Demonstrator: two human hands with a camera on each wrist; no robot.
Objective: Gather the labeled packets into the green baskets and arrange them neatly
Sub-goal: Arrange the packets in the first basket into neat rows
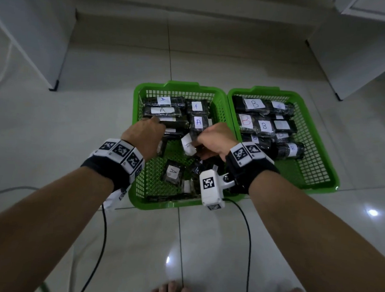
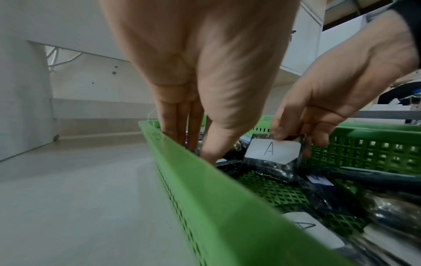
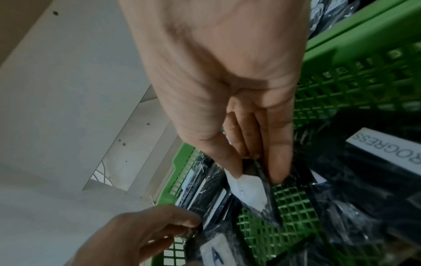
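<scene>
Fingers (image 2: 284, 133) of the right hand (image 1: 216, 138) pinch the top edge of a black packet (image 2: 273, 162) with a white label marked A, holding it upright just above the mesh bottom in the middle of the left green basket (image 1: 141, 187); the thumb sits on the label side and the other fingertips on the far side, as the right wrist view shows. Left-hand fingers (image 2: 177, 129) are straight and close together, pointing down into the far left part of the same basket, with their tips against the row of A packets (image 1: 164, 110) stacked there; the left hand (image 1: 143, 135) curls round nothing that can be seen. Along the far wall of this basket, more A packets lie in two neat columns, labels up. Nearer the person, a few loose packets lie at odd angles, among them one flat packet (image 1: 172, 172) with its A label facing up. The right green basket (image 1: 317, 184) stands just beside the left one, their rims touching or nearly so, and it holds B packets (image 1: 264, 124) laid in rows across its far half, while its near half shows bare mesh. Both baskets stand on a pale tiled floor (image 1: 101, 86). Each wrist wears a black band carrying white marker blocks, and a black cable (image 1: 104, 230) trails from each towards the person, whose bare toes show at the near edge.
</scene>
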